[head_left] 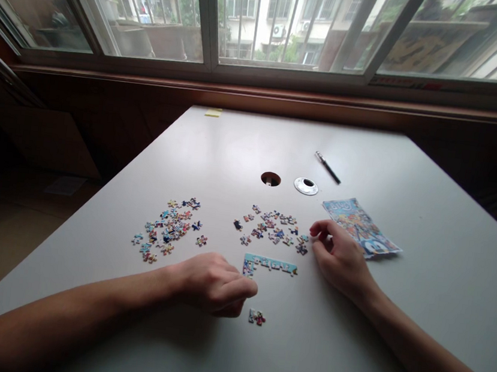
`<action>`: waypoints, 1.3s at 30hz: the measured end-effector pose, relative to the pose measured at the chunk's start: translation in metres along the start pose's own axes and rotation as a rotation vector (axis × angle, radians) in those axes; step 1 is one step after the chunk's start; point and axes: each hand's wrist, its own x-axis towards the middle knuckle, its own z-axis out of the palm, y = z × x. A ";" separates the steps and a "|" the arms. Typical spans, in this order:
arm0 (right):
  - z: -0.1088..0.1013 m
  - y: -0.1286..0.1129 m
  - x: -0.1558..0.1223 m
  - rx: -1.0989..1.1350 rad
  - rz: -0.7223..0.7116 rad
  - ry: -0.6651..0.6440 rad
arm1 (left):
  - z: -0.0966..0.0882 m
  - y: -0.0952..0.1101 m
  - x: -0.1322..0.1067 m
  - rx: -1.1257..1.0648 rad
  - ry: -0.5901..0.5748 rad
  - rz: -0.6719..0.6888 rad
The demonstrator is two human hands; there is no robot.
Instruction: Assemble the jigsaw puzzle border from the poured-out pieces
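Observation:
My left hand [219,286] is closed, thumb over curled fingers, just below the left end of a joined strip of jigsaw puzzle [273,264]. Whatever those fingers hold, if anything, is hidden. The strip is light blue along its top and turns down at the left in an L shape. Below it lies a small joined bit of puzzle [256,317]. My right hand [338,258] rests beside the right-hand group of loose puzzle pieces [277,236], its fingers loosely bent and apart from the thumb. Nothing shows between them. Another loose heap of puzzle pieces [173,225] lies farther left.
A colourful picture sheet [364,225] lies beyond my right hand, partly covered by it. Farther back are a black pen [328,167], a round metal cover [306,186] and a hole in the table [270,179]. A yellow note [213,112] sticks near the far edge, below the window.

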 end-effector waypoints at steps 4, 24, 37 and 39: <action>0.000 0.000 0.000 -0.004 -0.001 0.004 | 0.000 0.002 0.000 -0.005 -0.036 0.020; 0.000 0.001 0.001 0.007 -0.003 0.001 | -0.002 0.004 0.004 -0.015 -0.027 0.044; 0.000 0.000 0.001 0.002 -0.004 0.003 | -0.003 0.004 0.006 -0.038 0.009 0.057; -0.001 0.000 0.001 0.000 -0.003 0.003 | -0.003 0.004 0.005 -0.043 0.012 0.057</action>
